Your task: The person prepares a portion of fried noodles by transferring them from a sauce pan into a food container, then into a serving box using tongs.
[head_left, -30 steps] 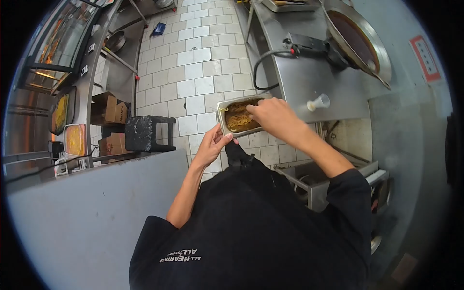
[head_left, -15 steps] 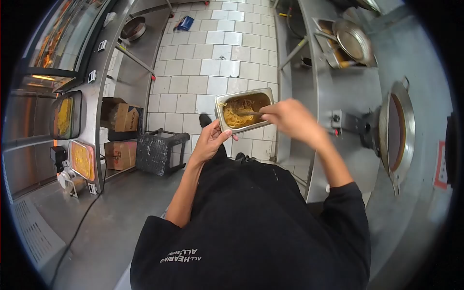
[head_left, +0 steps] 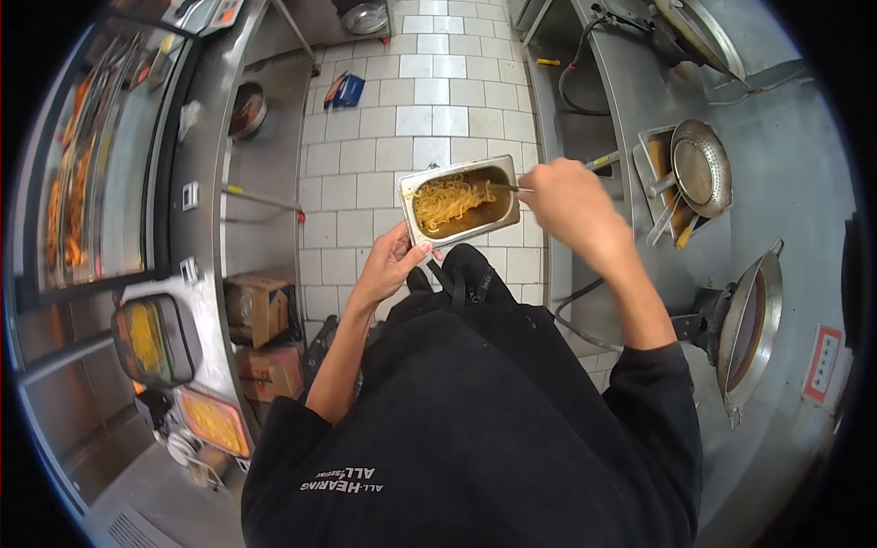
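Observation:
A rectangular metal container (head_left: 504,219) is held in front of my body, above the tiled floor. My left hand (head_left: 395,261) grips its lower left corner, thumb on the rim. Yellow noodles (head_left: 449,203) lie inside, heaped toward the left, with brownish sauce around them. My right hand (head_left: 568,198) is closed round the end of a thin utensil (head_left: 504,187) at the container's right side. The utensil's tip reaches into the noodles; its exact shape is hard to make out.
Left, a counter holds a glass-lidded container (head_left: 153,338) and a tray of yellow food (head_left: 215,420). Boxes (head_left: 265,310) sit beneath. Right, a perforated ladle (head_left: 702,164) and a large wok (head_left: 749,333) stand by the stoves. A blue packet (head_left: 345,90) lies on the floor.
The view has moved forward along the aisle, and the black stool is now mostly hidden. The noodles have shifted and bunched up in the container. Both hands keep their holds.

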A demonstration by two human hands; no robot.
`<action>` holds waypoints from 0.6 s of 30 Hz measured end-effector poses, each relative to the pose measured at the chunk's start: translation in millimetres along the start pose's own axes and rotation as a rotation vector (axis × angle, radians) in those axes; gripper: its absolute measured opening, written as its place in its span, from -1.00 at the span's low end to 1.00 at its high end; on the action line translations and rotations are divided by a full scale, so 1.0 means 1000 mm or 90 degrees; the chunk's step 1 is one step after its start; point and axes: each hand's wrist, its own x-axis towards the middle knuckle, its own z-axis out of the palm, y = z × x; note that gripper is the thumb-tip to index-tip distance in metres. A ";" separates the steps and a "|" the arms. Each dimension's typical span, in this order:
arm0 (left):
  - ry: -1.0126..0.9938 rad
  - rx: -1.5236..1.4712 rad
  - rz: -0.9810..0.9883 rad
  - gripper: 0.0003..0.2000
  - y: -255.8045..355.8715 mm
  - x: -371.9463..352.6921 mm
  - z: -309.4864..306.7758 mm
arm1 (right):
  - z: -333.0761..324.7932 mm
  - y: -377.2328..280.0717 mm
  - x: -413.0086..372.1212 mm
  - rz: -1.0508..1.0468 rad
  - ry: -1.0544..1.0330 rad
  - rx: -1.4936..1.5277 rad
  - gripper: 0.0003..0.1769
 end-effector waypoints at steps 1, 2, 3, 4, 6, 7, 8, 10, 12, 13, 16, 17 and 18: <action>-0.012 -0.004 0.002 -0.72 0.008 0.020 -0.007 | 0.012 0.000 0.025 0.021 0.056 -0.094 -0.82; -0.022 -0.002 0.001 -0.72 0.011 0.039 -0.013 | 0.027 0.001 0.049 0.042 0.110 -0.190 -0.84; -0.031 0.017 -0.003 -0.72 0.014 0.059 -0.020 | 0.045 0.006 0.075 0.062 0.089 -0.235 -0.87; -0.039 0.039 -0.004 -0.72 0.017 0.081 -0.028 | 0.055 0.009 0.091 0.058 0.087 -0.204 -0.85; -0.054 0.046 -0.007 -0.71 0.017 0.124 -0.044 | 0.049 0.033 0.118 -0.019 0.057 -0.143 -0.84; -0.071 0.052 -0.022 -0.71 0.018 0.144 -0.049 | 0.031 0.053 0.135 -0.014 0.026 -0.045 -0.83; -0.085 0.055 -0.037 -0.71 0.019 0.163 -0.052 | 0.007 0.076 0.149 -0.010 -0.007 0.053 -0.81; -0.075 0.045 -0.022 -0.70 0.019 0.199 -0.065 | -0.032 0.118 0.170 -0.006 -0.016 0.255 -0.77; -0.034 -0.011 -0.056 -0.70 0.031 0.240 -0.075 | -0.042 0.137 0.204 0.106 0.074 0.174 -0.79; -0.035 0.017 -0.051 -0.70 0.044 0.263 -0.076 | -0.040 0.139 0.226 0.149 0.062 0.075 -0.80; -0.063 0.078 -0.102 -0.71 0.050 0.328 -0.089 | -0.049 0.152 0.290 0.062 0.023 0.047 -0.81; -0.063 0.089 -0.092 -0.71 0.050 0.347 -0.095 | -0.067 0.170 0.305 0.045 0.009 0.144 -0.81; -0.050 0.090 -0.087 -0.71 0.055 0.364 -0.103 | -0.094 0.183 0.317 0.027 -0.014 0.239 -0.81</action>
